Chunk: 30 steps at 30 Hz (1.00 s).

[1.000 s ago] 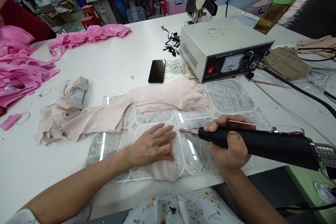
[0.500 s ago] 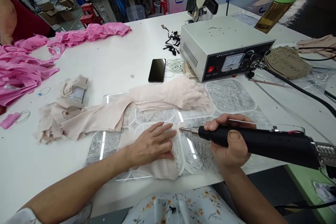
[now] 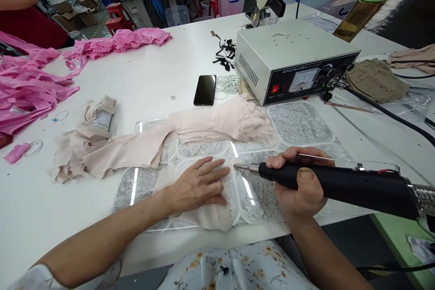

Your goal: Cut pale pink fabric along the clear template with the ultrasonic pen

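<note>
Beige cloth (image 3: 214, 219) lies by the front edge of the mat (image 3: 261, 208) — your left hand (image 3: 199, 186) splayed over it, likely preventing slippage; your right hand (image 3: 302, 190) wraps round the black tool (image 3: 360, 188), apparently steadying its tip (image 3: 246, 168).

Cloth (image 3: 215, 218): pale beige, spread flat on mat (image 3: 263, 204), partly hidden beneath left hand (image 3: 201, 185). Tool (image 3: 367, 186): black, long, metal-tipped, in right hand (image 3: 306, 192), tip pointing at cloth's right edge; contact unclear.

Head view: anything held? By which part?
Right hand holds the black tool by its body's front, behind the metal tip. Left hand rests on beige fabric.
</note>
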Available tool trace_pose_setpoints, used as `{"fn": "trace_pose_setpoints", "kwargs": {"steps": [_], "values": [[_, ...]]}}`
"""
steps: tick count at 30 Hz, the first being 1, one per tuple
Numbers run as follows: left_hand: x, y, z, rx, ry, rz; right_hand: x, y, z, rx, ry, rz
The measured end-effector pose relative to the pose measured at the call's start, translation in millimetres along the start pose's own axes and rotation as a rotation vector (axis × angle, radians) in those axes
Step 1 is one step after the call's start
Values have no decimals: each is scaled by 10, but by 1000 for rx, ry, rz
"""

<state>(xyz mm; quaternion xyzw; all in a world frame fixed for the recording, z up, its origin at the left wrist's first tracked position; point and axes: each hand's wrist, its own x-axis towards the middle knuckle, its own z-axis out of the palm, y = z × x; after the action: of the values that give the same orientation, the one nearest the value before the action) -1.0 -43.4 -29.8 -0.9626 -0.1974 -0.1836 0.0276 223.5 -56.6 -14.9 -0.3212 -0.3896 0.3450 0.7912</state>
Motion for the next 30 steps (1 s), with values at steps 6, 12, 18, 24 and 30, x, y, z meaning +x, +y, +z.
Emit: {"fn": "trace_pose_setpoints", "kwargs": {"steps": [6,12,18,24,30], "values": [[-5,9,16,7,7,10,-3,-9,8,10,12,18],[-14,11,10,26,-26,21,4,-6,-2,16,8,30],[-29,2,2,3,-19,30,10,8,-8,33,-1,14],[-54,2,16,-13,-28,13,6,-1,-12,1,3,5],[-61,-4,27,-10,-29,22,32,-10,10,19,21,56]]}}
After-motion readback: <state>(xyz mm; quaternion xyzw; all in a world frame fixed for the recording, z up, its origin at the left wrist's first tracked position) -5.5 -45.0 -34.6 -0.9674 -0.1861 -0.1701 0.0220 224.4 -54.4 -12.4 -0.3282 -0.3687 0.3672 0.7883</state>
